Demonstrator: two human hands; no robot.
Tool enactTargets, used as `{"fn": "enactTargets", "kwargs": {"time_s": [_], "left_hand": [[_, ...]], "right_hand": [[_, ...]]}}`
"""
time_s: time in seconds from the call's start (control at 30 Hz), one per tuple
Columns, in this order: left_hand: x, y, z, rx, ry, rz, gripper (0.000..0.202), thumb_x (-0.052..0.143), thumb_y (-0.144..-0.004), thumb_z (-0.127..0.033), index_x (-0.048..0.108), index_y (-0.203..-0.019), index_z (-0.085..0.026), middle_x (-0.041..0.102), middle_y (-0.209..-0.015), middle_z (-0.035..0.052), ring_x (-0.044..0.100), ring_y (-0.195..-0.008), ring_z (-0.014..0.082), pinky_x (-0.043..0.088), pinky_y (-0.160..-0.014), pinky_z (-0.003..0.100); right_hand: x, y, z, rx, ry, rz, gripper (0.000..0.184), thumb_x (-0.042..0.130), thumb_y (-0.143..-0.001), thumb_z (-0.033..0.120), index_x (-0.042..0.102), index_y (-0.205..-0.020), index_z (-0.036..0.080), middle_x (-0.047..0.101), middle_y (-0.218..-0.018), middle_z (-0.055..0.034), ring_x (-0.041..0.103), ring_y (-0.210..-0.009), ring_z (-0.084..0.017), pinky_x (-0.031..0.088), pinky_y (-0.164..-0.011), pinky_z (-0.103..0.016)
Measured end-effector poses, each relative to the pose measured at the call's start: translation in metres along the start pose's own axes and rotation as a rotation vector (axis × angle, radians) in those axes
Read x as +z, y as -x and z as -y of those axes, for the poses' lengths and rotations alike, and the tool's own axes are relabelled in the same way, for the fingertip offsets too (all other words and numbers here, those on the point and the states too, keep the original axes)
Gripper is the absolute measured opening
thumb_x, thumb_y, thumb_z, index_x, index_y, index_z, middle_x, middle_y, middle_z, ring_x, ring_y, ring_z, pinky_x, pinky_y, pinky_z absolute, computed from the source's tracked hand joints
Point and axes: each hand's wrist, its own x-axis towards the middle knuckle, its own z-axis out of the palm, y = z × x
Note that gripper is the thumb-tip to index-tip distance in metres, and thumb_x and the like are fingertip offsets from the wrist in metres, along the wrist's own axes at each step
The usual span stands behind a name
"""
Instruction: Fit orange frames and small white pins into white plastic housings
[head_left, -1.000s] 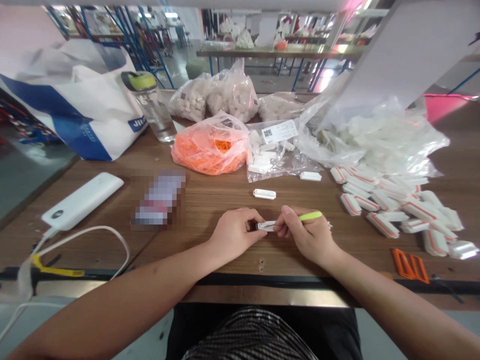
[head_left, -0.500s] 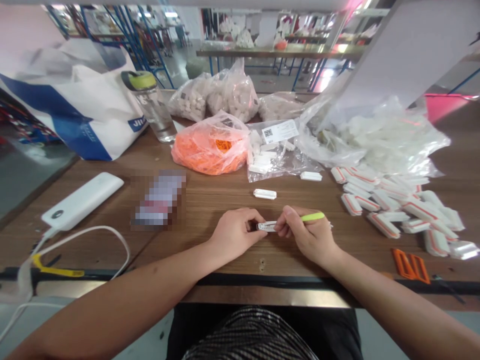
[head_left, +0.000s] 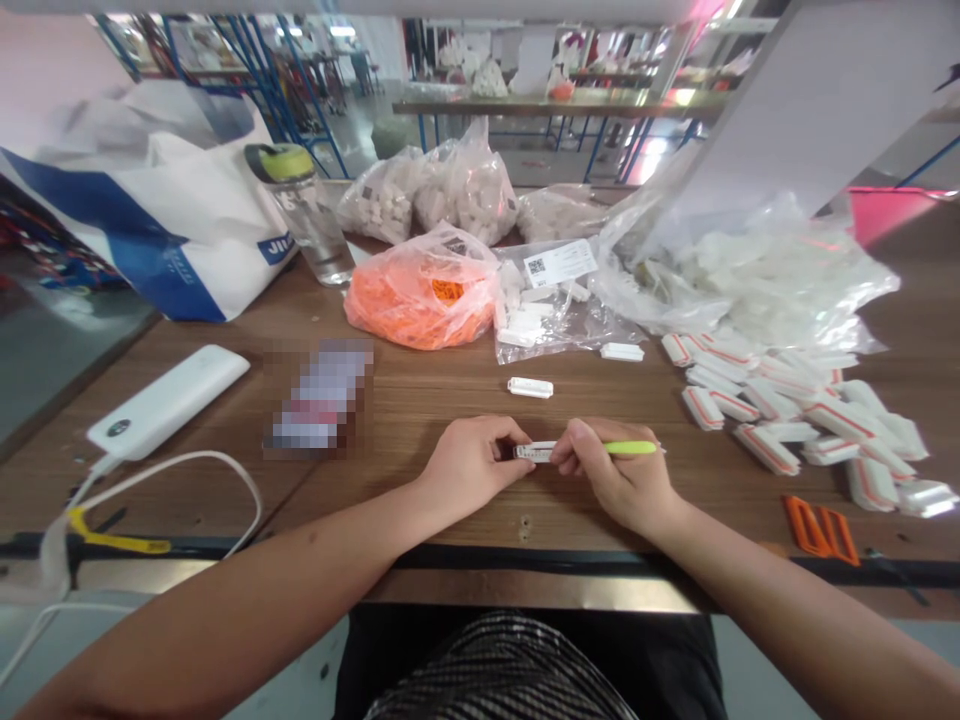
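- The left hand (head_left: pixel 474 468) was closed in a pinch on a small white plastic piece (head_left: pixel 531 452), which it held just above the counter (head_left: pixel 420 400), level and end-on toward the right hand.
- The right hand (head_left: pixel 616 478) was curled around a lime-green pen (head_left: pixel 630 448) in a writing grip. Its fingers (head_left: pixel 574 440) sat close against the white plastic piece, and they hid the pen's tip, so the exact point of contact could not be told.
- For neat work, the sensible approach was to keep both wrists low on the counter and the pinch firm, leaving the piece's exposed face turned up toward the pen.
- A loose white piece (head_left: pixel 529 388) lay just ahead of the hands, and another (head_left: pixel 622 352) lay further on, beside a clear labelled bag of white parts (head_left: pixel 562 325).
- A heap of white pieces with orange-red stripes (head_left: pixel 795 425) lay near the pen's back end, so a wide swing of the right hand could have caught it.
- Orange-handled scissors (head_left: pixel 817 532) lay near the counter's front edge.
- A bag of orange parts (head_left: pixel 420 295), a water bottle (head_left: pixel 304 225) and a white power bank (head_left: pixel 166 402) stood further back or to the left.
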Motion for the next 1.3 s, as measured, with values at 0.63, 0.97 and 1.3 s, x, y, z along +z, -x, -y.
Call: {"fn": "enactTargets", "kwargs": {"time_s": [0.63,0.97,1.3], "left_hand": [[0.0004,0.0,0.0014,-0.015,-0.028,-0.001,0.011,0.072,-0.073,-0.031,0.069,-0.076,-0.021,0.062,-0.061,-0.0042,0.049,-0.052,0.0101,0.037,-0.055,0.024],[-0.0008,0.0002,-0.0007,-0.007,-0.014,0.004,0.009,0.071,-0.072,-0.027,0.07,-0.078,-0.021,0.06,-0.059,-0.0048,0.049,-0.052,0.0098,0.038,-0.055,0.023],[-0.0033,0.0005,-0.0039,-0.012,-0.009,0.023,0.01,0.071,-0.074,-0.027,0.071,-0.081,-0.021,0.059,-0.058,-0.005,0.048,-0.052,0.0098,0.038,-0.056,0.024]], "right_hand": [[0.001,-0.0014,0.0029,-0.036,0.079,0.068,0.036,0.045,-0.094,0.025,0.06,-0.062,0.018,0.06,-0.053,0.0002,0.056,-0.049,-0.011,0.044,-0.052,-0.025],[0.0018,0.0006,-0.0005,0.087,-0.03,0.014,0.037,0.045,-0.095,0.028,0.063,-0.064,0.018,0.064,-0.054,-0.0007,0.06,-0.047,-0.011,0.047,-0.051,-0.023],[-0.0011,-0.0015,-0.0007,0.26,-0.194,-0.016,0.047,0.044,-0.095,0.041,0.064,-0.061,0.015,0.065,-0.055,-0.0036,0.059,-0.045,-0.01,0.047,-0.043,-0.02]]}}
